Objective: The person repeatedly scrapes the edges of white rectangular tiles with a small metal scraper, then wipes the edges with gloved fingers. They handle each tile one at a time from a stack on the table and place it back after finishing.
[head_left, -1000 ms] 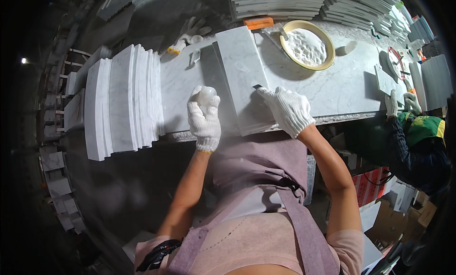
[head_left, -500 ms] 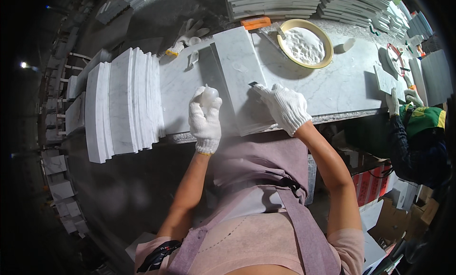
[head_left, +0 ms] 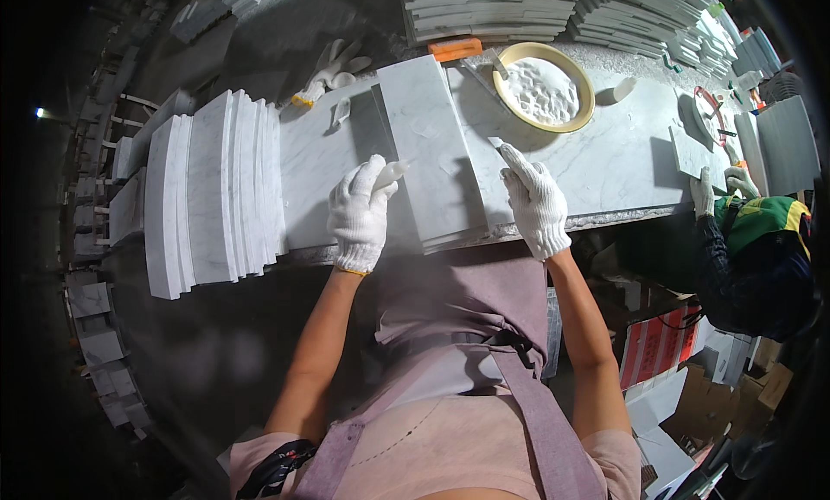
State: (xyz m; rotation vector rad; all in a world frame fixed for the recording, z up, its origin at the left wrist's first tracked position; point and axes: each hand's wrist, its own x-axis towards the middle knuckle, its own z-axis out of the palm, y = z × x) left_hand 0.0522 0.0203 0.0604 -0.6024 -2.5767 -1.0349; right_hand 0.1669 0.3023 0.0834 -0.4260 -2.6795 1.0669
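My left hand (head_left: 357, 210), in a white knit glove, is closed around a small translucent squeeze bottle (head_left: 393, 173), its nozzle tilted toward a long white marble tile (head_left: 424, 124). The tile lies on another slab, its near end at the bench edge. Just right of the tile, my gloved right hand (head_left: 538, 206) grips a small flat blade (head_left: 496, 142) that sticks out beyond the fingertips. Farther back stands a yellow bowl (head_left: 590, 85) of white powder (head_left: 543, 92), with a flat tool leaning at its left rim.
Standing marble slabs (head_left: 212, 184) fill the left side. Stacked tiles (head_left: 493, 7) rise behind the bench. A spare glove (head_left: 328, 70), an orange block (head_left: 456, 49) and a small clear bottle (head_left: 624, 89) lie around. A co-worker's gloved hand (head_left: 704, 191) holds a tile at right.
My right hand has moved off the tile's surface to its right side, turning the blade upward. My left hand has tipped the bottle from upright toward the tile.
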